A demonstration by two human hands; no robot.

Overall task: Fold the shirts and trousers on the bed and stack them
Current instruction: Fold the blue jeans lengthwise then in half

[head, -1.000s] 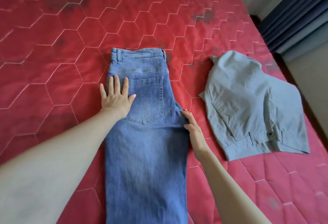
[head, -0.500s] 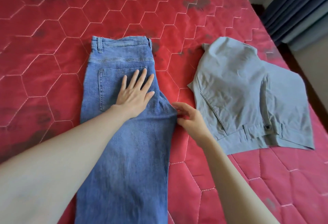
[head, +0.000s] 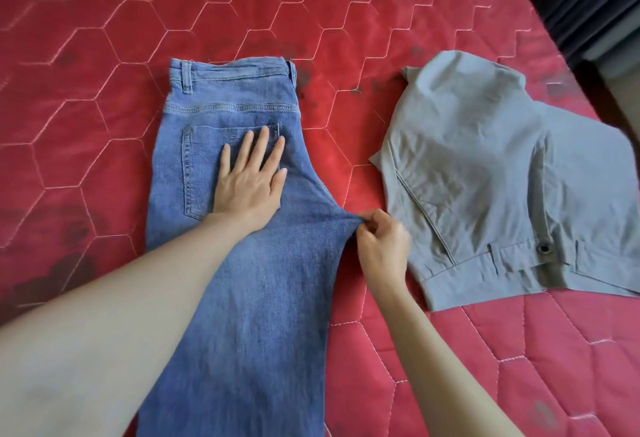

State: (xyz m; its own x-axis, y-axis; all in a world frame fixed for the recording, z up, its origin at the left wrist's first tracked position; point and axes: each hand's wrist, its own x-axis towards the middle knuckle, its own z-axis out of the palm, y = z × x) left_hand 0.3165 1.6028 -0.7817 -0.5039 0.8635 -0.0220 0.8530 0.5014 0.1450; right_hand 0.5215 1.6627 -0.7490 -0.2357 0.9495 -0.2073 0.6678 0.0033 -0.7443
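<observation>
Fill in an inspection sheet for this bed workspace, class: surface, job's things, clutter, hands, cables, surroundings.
Surface: red quilted mattress with hexagon stitching and dark blotches.
Job's things: blue jeans lie flat, folded lengthwise, back pocket up; grey trousers lie folded to their right, apart from them.
Clutter: nothing seen.
Hands: left hand rests flat on the jeans' pocket; right hand pinches the jeans' crotch point with its fingers.
Cables: nothing seen.
Surroundings: dark curtain beyond the bed's right edge.
</observation>
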